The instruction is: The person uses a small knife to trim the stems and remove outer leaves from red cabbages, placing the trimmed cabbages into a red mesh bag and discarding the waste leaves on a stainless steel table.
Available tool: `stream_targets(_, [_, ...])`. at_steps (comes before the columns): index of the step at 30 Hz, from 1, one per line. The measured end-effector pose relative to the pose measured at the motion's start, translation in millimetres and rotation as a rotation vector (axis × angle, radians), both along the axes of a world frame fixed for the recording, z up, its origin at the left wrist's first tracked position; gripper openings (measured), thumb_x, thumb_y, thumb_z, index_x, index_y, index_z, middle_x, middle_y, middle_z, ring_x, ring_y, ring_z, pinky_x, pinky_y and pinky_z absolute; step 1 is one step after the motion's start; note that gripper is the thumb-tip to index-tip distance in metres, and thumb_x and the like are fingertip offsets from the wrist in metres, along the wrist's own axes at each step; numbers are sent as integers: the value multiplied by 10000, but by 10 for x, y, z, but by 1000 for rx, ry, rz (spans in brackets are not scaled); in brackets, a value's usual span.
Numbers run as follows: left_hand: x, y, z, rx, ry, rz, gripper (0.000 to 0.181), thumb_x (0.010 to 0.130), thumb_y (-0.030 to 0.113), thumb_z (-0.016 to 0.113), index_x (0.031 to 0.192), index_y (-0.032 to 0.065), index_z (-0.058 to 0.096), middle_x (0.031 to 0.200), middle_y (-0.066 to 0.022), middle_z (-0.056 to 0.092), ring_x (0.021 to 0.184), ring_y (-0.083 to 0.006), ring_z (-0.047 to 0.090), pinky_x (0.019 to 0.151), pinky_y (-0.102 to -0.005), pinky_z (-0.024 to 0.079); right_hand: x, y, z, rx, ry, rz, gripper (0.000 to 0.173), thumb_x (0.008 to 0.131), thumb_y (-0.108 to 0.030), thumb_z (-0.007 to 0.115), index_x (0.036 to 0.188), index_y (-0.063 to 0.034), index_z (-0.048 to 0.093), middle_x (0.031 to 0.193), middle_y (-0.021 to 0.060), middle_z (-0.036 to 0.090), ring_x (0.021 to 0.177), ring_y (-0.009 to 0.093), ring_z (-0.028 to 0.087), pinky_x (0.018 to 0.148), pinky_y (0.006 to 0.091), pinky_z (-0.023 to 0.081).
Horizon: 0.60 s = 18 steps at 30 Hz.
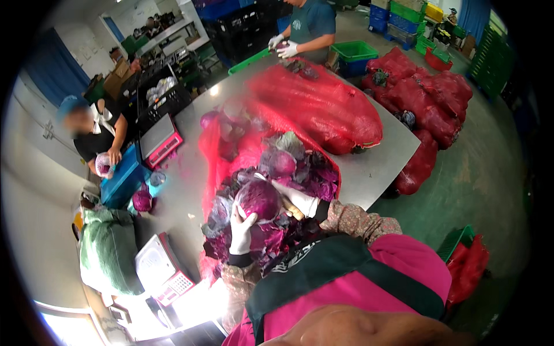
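Note:
A red cabbage (259, 200) is held up in front of me over a heap of loose purple leaves (277, 235). My left hand (242, 230), in a white glove, grips its near left side, thumb on the front. At the cabbage's right, my gloved right hand (301, 200) is closed around a tan-handled tool (293, 210); its working end is hidden. Just beyond lies another red cabbage (282, 164) among dark outer leaves. The heap sits at the mouth of a red mesh sack (212, 151), with further cabbages showing hazily at its far end.
On the metal table (368, 177) lies a full red mesh sack (320, 108). Two scales (164, 268), a blue crate (125, 175) and a trimmed cabbage (142, 200) are leftward. Two co-workers (314, 26) handle cabbages. Stuffed red sacks (424, 95) pile on the floor at right.

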State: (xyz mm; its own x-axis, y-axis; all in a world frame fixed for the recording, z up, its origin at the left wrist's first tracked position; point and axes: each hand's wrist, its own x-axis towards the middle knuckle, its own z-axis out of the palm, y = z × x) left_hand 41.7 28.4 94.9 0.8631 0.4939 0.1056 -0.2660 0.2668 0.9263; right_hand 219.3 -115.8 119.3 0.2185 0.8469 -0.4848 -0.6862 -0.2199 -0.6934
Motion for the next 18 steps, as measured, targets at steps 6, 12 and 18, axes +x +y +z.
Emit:
stream_targets(6, [15, -189, 502, -134, 74, -142, 807, 957, 290, 649, 1586, 27, 217, 1590, -181, 345, 1427, -346, 412, 1132, -524, 414, 238, -30, -484, 229, 40, -102, 399, 1042, -489, 477, 1052, -125, 641, 701, 4, 646, 427, 125, 516, 354, 233, 369])
stream_targets(12, [42, -148, 60, -559, 43, -163, 931, 874, 745, 526, 1570, 161, 320, 1586, -88, 390, 1456, -283, 365, 1121, -649, 325, 130, -122, 3, 180, -497, 6, 590, 973, -358, 682, 1479, -102, 517, 857, -49, 616, 517, 7, 486, 453, 198, 410])
stream_targets(18, [-81, -75, -311, -640, 108, -52, 731, 981, 553, 557, 1526, 108, 362, 1485, -167, 477, 1338, -377, 510, 898, -624, 553, 147, -119, -133, 118, -546, 65, 511, 993, -340, 660, 1450, -134, 558, 915, -31, 681, 487, 29, 511, 450, 195, 421])
